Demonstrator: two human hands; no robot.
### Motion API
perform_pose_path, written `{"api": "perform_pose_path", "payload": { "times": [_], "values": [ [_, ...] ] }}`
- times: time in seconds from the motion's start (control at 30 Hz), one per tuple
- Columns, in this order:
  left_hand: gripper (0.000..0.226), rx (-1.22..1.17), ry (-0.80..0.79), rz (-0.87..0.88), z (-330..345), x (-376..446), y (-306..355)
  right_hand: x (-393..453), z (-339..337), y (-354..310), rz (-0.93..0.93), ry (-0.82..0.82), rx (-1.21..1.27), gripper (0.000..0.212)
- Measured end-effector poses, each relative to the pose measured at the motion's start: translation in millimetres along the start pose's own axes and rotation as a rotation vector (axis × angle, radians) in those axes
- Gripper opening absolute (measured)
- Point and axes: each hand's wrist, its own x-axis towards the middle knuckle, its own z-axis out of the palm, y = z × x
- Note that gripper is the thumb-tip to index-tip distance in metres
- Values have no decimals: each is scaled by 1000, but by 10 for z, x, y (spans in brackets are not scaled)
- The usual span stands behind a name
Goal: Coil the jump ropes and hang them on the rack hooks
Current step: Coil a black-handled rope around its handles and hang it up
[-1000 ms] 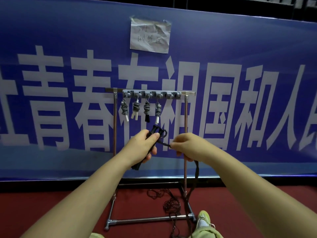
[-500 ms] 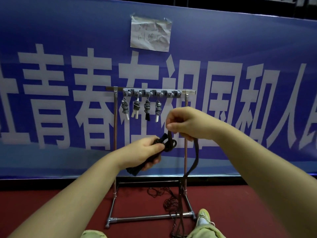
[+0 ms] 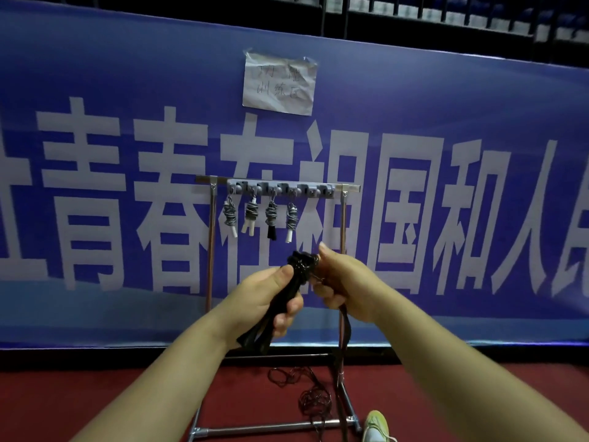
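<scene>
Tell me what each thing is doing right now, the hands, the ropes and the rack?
left hand: grips the black handles.
right hand: pinches the cord by the wraps.
black jump rope: partly coiled, its tail hanging to the floor.
four coiled ropes: hanging on hooks.
rack: upright, right-side hooks free.
paper note: stuck on the banner, crumpled.

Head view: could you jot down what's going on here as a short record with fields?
Left hand: grips the black jump rope handles
Right hand: pinches the rope near its coil
Loose cord: trails to the red floor
Rack: four coiled ropes hang on its hook bar
Free hooks: at the bar's right end
</scene>
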Motion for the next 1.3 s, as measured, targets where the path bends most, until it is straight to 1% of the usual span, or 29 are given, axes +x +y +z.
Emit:
{"api": "perform_pose_path", "payload": {
  "times": [0.07, 0.17, 0.3, 0.37, 0.43, 0.57, 0.63, 0.73, 0.8, 0.87, 0.93, 1.0, 1.07, 1.13, 1.2, 1.23, 1.3],
  "values": [
    [52, 90, 71, -39, -3, 0, -15, -73, 7, 72, -71, 49, -69, 36],
    [61, 204, 128, -60, 6, 3, -33, -158, 43, 92, -146, 157, -222, 24],
    [66, 216, 159, -48, 72, 60, 11, -216, 118, 97, -189, 252, -352, 34],
    [69, 217, 171, -44, 115, 94, 37, -234, 136, 107, -204, 260, -399, 33],
    [71, 220, 173, -53, 141, 119, 44, -245, 116, 127, -210, 280, -359, 31],
    [70, 189, 170, -103, 146, 135, 28, -245, 60, 180, -178, 281, -99, 23],
    [66, 110, 162, -169, 134, 106, 3, -238, 48, 208, -170, 278, 17, 20],
    [64, 50, 60, -321, 155, 46, -67, -215, 27, 230, -156, 322, 109, 23],
    [58, 24, 29, -336, 196, 35, -129, -194, 22, 244, -137, 364, 124, 28],
    [51, -6, 78, -301, 237, 64, -157, -175, 21, 244, -114, 416, 70, 33],
    [49, 15, 131, -267, 265, 99, -156, -160, 36, 225, -104, 474, -56, 36],
    [48, 91, 176, -251, 248, 124, -132, -145, 50, 217, -128, 540, -235, 42],
    [47, 227, 227, -237, 207, 143, -103, -138, 41, 258, -191, 607, -479, 49],
    [45, 362, 271, -210, 179, 150, -85, -142, 41, 333, -245, 640, -605, 52],
    [44, 519, 320, -175, 158, 158, -84, -147, 45, 404, -235, 636, -572, 54],
    [44, 628, 353, -155, 142, 165, -89, -150, 62, 415, -196, 609, -499, 54],
    [45, 843, 405, -116, 111, 169, -98, -166, 111, 382, -55, 518, -356, 54]
  ]
}}
